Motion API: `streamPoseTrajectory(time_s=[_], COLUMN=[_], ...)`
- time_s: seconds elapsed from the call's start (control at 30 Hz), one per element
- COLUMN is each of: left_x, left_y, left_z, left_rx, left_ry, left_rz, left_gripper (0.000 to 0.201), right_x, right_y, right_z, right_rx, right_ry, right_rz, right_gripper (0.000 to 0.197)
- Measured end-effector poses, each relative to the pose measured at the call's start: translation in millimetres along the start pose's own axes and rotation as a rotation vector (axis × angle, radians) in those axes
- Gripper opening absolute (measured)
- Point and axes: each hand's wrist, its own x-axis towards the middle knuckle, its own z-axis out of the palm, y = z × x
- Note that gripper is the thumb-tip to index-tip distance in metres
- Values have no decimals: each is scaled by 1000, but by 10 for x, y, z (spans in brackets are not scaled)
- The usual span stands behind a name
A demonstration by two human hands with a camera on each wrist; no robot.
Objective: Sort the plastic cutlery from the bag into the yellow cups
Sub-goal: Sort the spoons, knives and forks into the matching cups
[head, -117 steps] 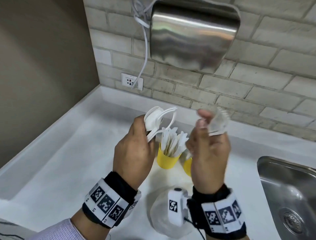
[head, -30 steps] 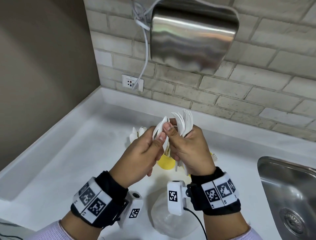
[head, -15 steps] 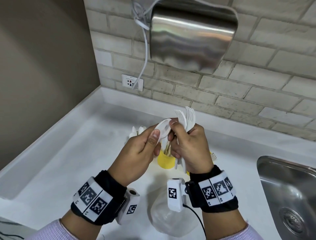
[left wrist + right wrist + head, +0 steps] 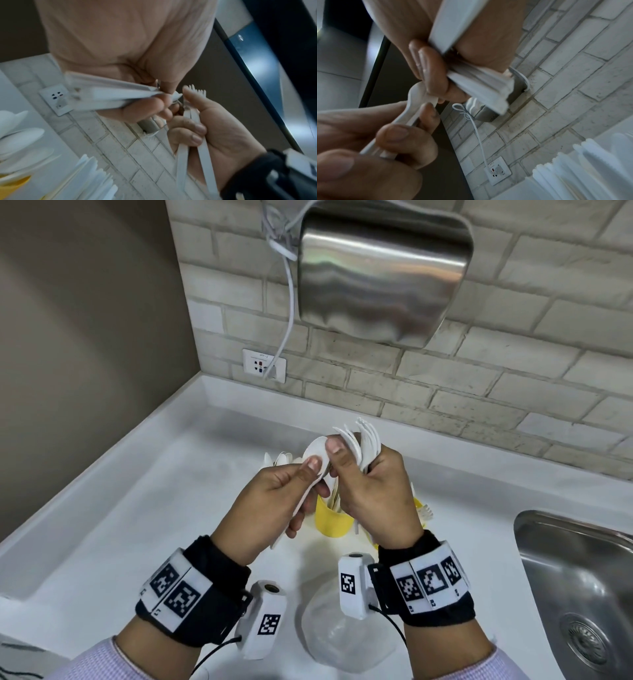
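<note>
My left hand (image 4: 308, 474) pinches a white plastic spoon (image 4: 317, 455) by its bowl end, thumb on top. Right beside it, my right hand (image 4: 349, 470) grips a bundle of white forks (image 4: 364, 440), tines up, its thumb touching the spoon. In the left wrist view the right hand (image 4: 197, 129) is wrapped round the fork handles (image 4: 204, 155). In the right wrist view the left hand's fingers (image 4: 406, 136) curl round the spoon (image 4: 416, 94). Below the hands stands a yellow cup (image 4: 334, 520) of knives. A second yellow cup (image 4: 420, 506) is mostly hidden by my right hand.
White spoon heads (image 4: 278, 458) show behind my left hand. A crumpled clear plastic bag (image 4: 339, 635) lies near the front of the white counter (image 4: 137, 508). A steel sink (image 4: 575, 577) is at the right. A hand dryer (image 4: 380, 275) and socket (image 4: 263, 366) are on the brick wall.
My left hand has drawn the spoon a little leftward out of the bundle in my right hand. Both hands stay above the cups.
</note>
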Motion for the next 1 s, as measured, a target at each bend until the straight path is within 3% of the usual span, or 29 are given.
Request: streamPoseTrajectory(time_s=[0.07, 0.23, 0.33, 0.47, 0.7, 0.83, 0.9, 1.0], left_x=[-8, -27, 30, 39, 12, 43, 68, 69], left_y=[5, -30, -105, -99, -86, -123, -148, -162], left_z=[23, 22, 5, -22, -67, -80, -85, -26], left_rx=[52, 182, 373, 432, 589, 529, 516, 558], left_ry=[17, -21, 122, 378, 436, 502, 467, 276], left_rz=[19, 94, 240, 369, 480, 558, 550, 412], left_gripper=[54, 30, 8, 24, 18, 9, 13, 22], right_x=[22, 71, 60, 48, 54, 79, 100, 106], right_y=[11, 40, 2, 3, 29, 49, 70, 72], right_z=[12, -7, 22, 29, 40, 63, 78, 119], right_rx=[-20, -190, -257, -308, -256, -131, 1, 126], right_ry=[-29, 135, 189, 285, 311, 319, 307, 239], right_rz=[-20, -63, -120, -163, -115, -47, 31, 69], right_gripper=[27, 12, 10, 13, 14, 7, 11, 11])
